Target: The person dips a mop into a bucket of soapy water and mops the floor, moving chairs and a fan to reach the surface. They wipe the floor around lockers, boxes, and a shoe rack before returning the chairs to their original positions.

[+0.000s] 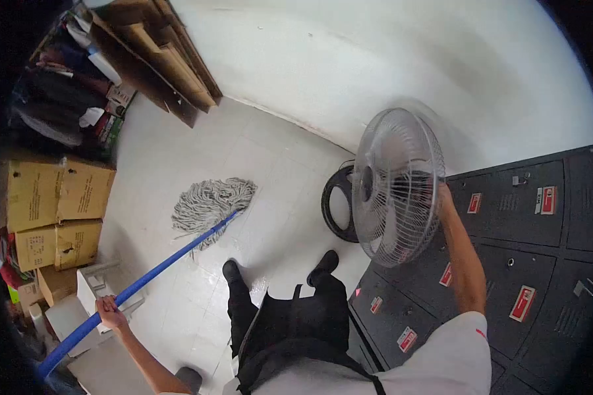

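Gripping low on the left, your left grip (112,313) wraps around the long blue mop handle (155,270), fingers closed on it, while the grey-and-white string mop head (207,201) lies spread on the pale tiled floor (158,151) ahead of you. Over on the right, your right grip (445,197) is up at the far edge of the round, wire-caged fan (402,191); the cage hides your fingers, so I can't tell whether they pinch the wire or merely rest there. Below the fan sits a round black base (340,234), close to the dark grey metal lockers (534,270).

Here's the risk: the fan looks top-heavy, and a hard pull up at the cage could tip it, or swing it into those lockers. Watch the mop end too! One hand alone steers that long pole, so a sharp twist could send its rear end into the white plastic piece (89,289) or the brown cardboard boxes (36,194). And there's a shine near your black shoes (324,264); if that's water, leaning both ways at once could cost you your footing.
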Demonstrator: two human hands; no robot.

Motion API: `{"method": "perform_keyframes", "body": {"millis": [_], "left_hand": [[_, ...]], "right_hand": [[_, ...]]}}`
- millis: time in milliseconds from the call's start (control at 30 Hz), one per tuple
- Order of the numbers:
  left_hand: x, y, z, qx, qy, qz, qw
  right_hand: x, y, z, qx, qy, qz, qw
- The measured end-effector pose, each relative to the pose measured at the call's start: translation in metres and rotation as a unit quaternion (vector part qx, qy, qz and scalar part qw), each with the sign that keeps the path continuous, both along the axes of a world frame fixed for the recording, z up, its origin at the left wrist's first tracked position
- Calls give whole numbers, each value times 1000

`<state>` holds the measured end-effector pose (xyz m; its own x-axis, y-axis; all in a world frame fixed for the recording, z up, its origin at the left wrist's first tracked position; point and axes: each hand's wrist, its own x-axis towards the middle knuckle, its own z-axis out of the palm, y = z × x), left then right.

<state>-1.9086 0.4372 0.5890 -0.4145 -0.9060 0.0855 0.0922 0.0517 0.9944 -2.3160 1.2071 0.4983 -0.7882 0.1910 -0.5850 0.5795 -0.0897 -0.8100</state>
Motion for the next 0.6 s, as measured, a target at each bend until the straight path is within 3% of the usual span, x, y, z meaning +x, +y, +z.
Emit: {"method": "perform_keyframes", "body": {"millis": [33, 67, 100, 200, 267, 433, 533, 600], "left_hand": [[-7, 8, 7, 16, 11, 4, 1000], [-10, 13, 11, 30, 22, 9, 999], [-6, 11, 9, 32, 22, 16, 999], [9, 3, 4, 2, 21, -31, 999], [20, 7, 3, -19, 19, -40, 999], [43, 13, -4, -19, 41, -10, 999], [52, 16, -5, -21, 46, -4, 999], [67, 10, -11, -7, 66, -8, 998]], "right_hand": [[1, -40, 29, 25, -9, -29, 999], [-23, -1, -39, 36, 20, 75, 996], [-31, -22, -31, 38, 19, 82, 996], [-32, -131, 38, 44, 33, 103, 993], [-29, -194, 77, -15, 40, 75, 996], [-78, -226, 17, -86, 67, 159, 981], [-90, -260, 10, -120, 93, 118, 981], [-99, -276, 10, -123, 122, 215, 961]]}}
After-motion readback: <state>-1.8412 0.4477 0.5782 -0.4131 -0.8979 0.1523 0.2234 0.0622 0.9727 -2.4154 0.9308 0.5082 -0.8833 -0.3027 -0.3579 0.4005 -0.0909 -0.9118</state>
